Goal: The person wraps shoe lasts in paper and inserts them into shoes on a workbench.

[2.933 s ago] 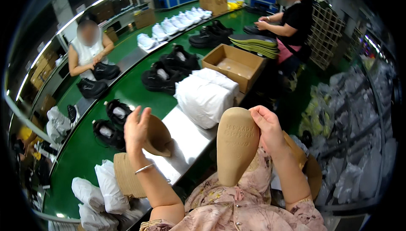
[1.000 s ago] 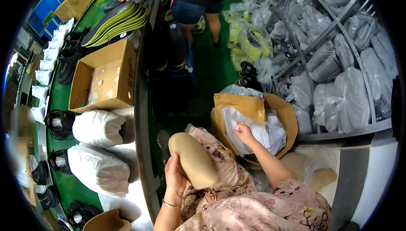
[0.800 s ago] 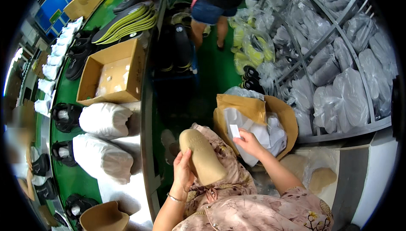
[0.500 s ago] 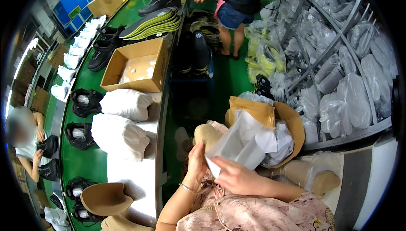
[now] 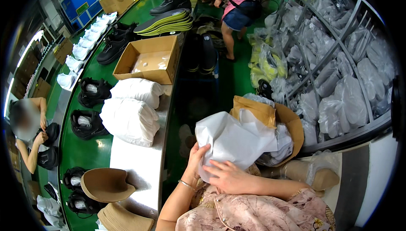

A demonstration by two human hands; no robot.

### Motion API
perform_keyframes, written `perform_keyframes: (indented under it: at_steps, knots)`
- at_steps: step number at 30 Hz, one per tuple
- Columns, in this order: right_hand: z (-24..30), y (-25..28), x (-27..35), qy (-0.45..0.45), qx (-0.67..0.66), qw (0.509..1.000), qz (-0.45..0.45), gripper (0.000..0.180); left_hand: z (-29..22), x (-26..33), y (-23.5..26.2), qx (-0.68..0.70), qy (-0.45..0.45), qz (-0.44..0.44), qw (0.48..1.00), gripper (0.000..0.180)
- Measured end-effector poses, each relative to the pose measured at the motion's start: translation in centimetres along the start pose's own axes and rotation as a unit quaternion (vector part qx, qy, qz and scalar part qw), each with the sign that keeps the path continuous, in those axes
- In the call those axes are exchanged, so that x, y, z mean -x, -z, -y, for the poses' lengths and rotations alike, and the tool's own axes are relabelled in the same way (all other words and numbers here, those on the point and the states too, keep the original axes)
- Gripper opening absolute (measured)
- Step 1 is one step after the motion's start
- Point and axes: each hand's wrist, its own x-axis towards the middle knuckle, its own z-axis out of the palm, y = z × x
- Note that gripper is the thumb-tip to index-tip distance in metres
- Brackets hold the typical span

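Note:
A white paper sheet [image 5: 232, 136] spreads in front of me, rising toward the cardboard box on the right. My left hand [image 5: 195, 160] is closed on the sheet's left edge, thumb on top. My right hand [image 5: 226, 176] lies over its lower part with the fingers spread. Whatever is beneath the paper is hidden. On the bench to my left lie two white wrapped bundles [image 5: 130, 123]. Nearer to me are a curved brown stack of thin sheets [image 5: 105, 184] and a tan stack [image 5: 127, 218].
An open cardboard box [image 5: 296, 136] with white sheets stands at right. Past the bundles sits a shallow carton [image 5: 146, 59]. Black shoes [image 5: 86, 123] line the green conveyor [image 5: 101, 146]. A metal rack [image 5: 338, 40] holds bagged pieces. One person stands ahead; another works at far left.
The sheet has opened out and moved left, covering the tan rounded piece that showed at my left hand. My right hand has flattened on the paper. The person ahead has shifted.

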Motion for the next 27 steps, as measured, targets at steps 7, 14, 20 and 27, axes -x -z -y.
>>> perform_keyframes:
  at_steps: [7,14,20,27]
  knots:
    - [-0.6,2.2,2.5,-0.113,-0.251,0.950,0.145,0.016,1.2,-0.3,0.2,0.087,-0.013,0.008,0.996,0.034]
    - [-9.4,2.2,-1.7,-0.217,-0.244,0.939,-0.111,0.046,1.5,0.4,0.5,0.115,0.018,0.030,0.993,0.032]
    - [-9.3,-2.1,-1.9,-0.201,-0.228,0.948,-0.090,0.067,1.8,0.5,1.2,0.115,-0.021,0.003,0.993,0.035]
    - [-5.9,-1.2,-1.2,-0.213,0.044,0.974,-0.071,0.070,1.5,-0.3,0.4,0.142,-0.020,0.029,0.989,0.041]
